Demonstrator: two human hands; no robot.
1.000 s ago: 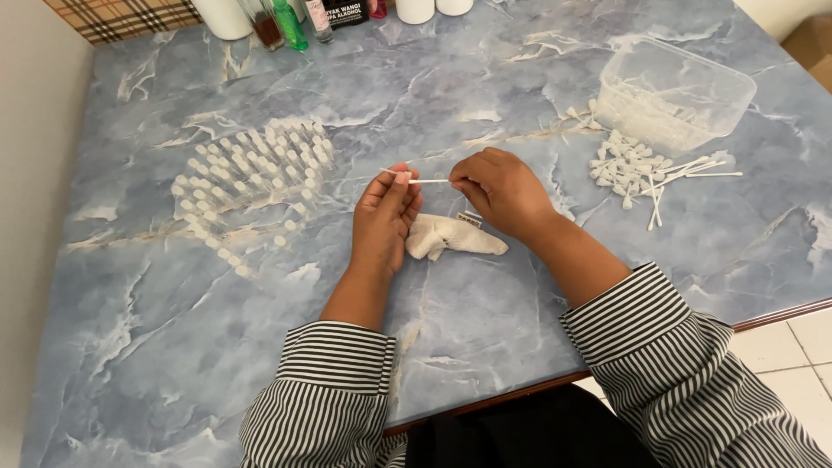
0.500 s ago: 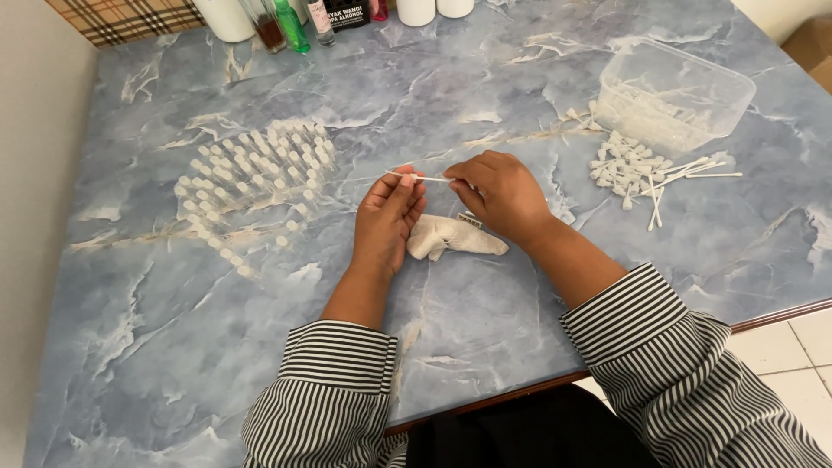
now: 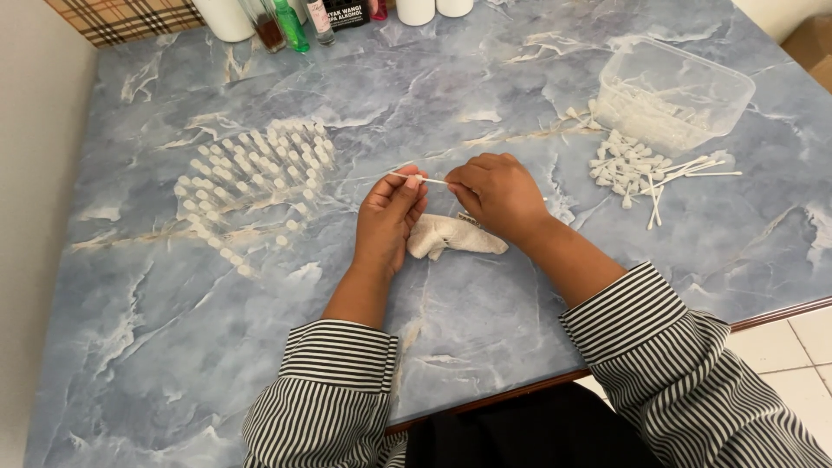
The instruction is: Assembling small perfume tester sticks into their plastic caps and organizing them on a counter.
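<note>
A thin white swab stick (image 3: pixel 431 179) is held level between my two hands above the blue marbled table (image 3: pixel 485 95). My left hand (image 3: pixel 388 217) pinches its left end with the fingertips. My right hand (image 3: pixel 500 194) grips the other end, fingers curled over it. Just below the hands a lump of white cotton (image 3: pixel 452 235) lies on the table. To the left stands a clear rack (image 3: pixel 251 173) filled with several upright white-tipped sticks.
A clear plastic box (image 3: pixel 674 91) stands at the right rear, with a heap of loose cotton swabs (image 3: pixel 646 169) in front of it. Bottles and white containers (image 3: pixel 295 17) line the far edge. The table's near edge (image 3: pixel 780 314) runs by my right sleeve.
Both hands stay in place on the stick; the fingers have shifted only slightly along it.
</note>
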